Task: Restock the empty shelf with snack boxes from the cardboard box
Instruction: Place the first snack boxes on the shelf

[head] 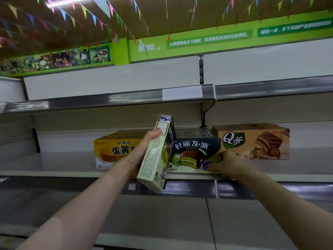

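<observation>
Our left hand (144, 150) gripped a matcha pie box (156, 157), tilted ready for shelving; our right hand (225, 163) pinched the shelved pie box (194, 148) by its corner, seemingly squaring it.

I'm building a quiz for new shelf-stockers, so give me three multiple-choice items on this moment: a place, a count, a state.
1. Where does the tan box stand on the shelf? A) right of the dark green box B) left of the yellow box C) atop the yellow box
2. How many boxes rest on that shelf? A) one B) three C) five
3. What is the left hand doing? A) hanging idle B) pressing the shelf flat C) gripping a tilted pale green box
Answers: 1 A, it ends the row on the right. 2 B, yellow, dark green and tan. 3 C, its thumb clamps that box.
</observation>
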A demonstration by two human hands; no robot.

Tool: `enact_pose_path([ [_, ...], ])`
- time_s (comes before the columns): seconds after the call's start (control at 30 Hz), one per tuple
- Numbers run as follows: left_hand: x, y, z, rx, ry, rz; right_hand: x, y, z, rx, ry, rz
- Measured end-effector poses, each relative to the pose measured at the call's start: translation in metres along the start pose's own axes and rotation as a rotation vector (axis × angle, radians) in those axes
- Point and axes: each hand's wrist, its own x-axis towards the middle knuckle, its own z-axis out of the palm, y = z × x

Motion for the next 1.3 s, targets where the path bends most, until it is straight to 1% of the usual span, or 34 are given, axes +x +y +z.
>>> enact_pose_path([
  [0.1,0.002,-0.002,-0.002,0.057,0.006,-0.03,0.006,-0.004,0.006,-0.12,0.014,-0.023],
  [0.17,0.004,-0.005,-0.003,0.073,0.004,-0.018,0.009,-0.007,0.009,-0.204,0.03,-0.047],
  [0.33,0.008,-0.004,-0.005,0.136,0.018,0.014,0.013,-0.013,0.018,-0.411,0.118,-0.063],
  [0.4,0.007,-0.003,-0.005,0.187,0.027,0.02,0.011,-0.013,0.021,-0.444,0.169,-0.093],
  [0.47,0.007,-0.002,-0.006,0.223,0.034,0.031,0.004,-0.016,0.02,-0.491,0.305,-0.157],
  [0.53,0.006,-0.002,-0.007,0.234,0.042,0.046,-0.003,-0.024,0.02,-0.732,0.456,-0.303],
  [0.57,0.006,-0.002,-0.006,0.234,0.047,0.049,-0.003,-0.029,0.023,-0.826,0.481,-0.407],
  [0.63,0.006,-0.002,-0.006,0.228,0.061,0.052,-0.005,-0.04,0.034,-0.921,0.422,-0.585],
  [0.7,0.006,-0.002,-0.004,0.223,0.076,0.056,0.0,-0.045,0.047,-0.987,0.33,-0.65],
  [0.77,0.004,-0.002,-0.002,0.238,0.09,0.06,0.006,-0.045,0.055,-1.026,0.289,-0.634],
  [0.87,0.001,-0.001,-0.002,0.257,0.1,0.058,0.013,-0.048,0.06,-1.048,0.335,-0.592],
  [0.97,-0.002,0.0,-0.002,0.26,0.093,0.053,0.014,-0.053,0.063,-1.056,0.33,-0.57],
  [1.0,-0.004,0.001,-0.001,0.259,0.088,0.05,0.012,-0.054,0.061,-1.034,0.314,-0.575],
  [1.07,-0.006,0.003,-0.001,0.277,0.084,0.053,0.003,-0.058,0.049,-0.883,0.284,-0.592],
  [1.13,-0.006,0.007,0.0,0.351,0.092,0.08,-0.006,-0.061,0.029,-0.55,0.328,-0.567],
  [1.17,-0.006,0.008,0.002,0.4,0.096,0.097,-0.011,-0.063,0.018,-0.293,0.334,-0.501],
  [1.2,-0.005,0.01,0.007,0.447,0.1,0.111,-0.016,-0.067,0.007,-0.005,0.278,-0.386],
  [1.23,-0.004,0.012,0.013,0.489,0.102,0.12,-0.021,-0.069,-0.001,0.285,0.166,-0.248],
  [1.27,-0.003,0.014,0.02,0.528,0.101,0.127,-0.025,-0.07,-0.007,0.501,0.031,-0.125],
  [1.3,-0.001,0.015,0.026,0.564,0.095,0.13,-0.028,-0.072,-0.013,0.603,-0.083,-0.047],
])
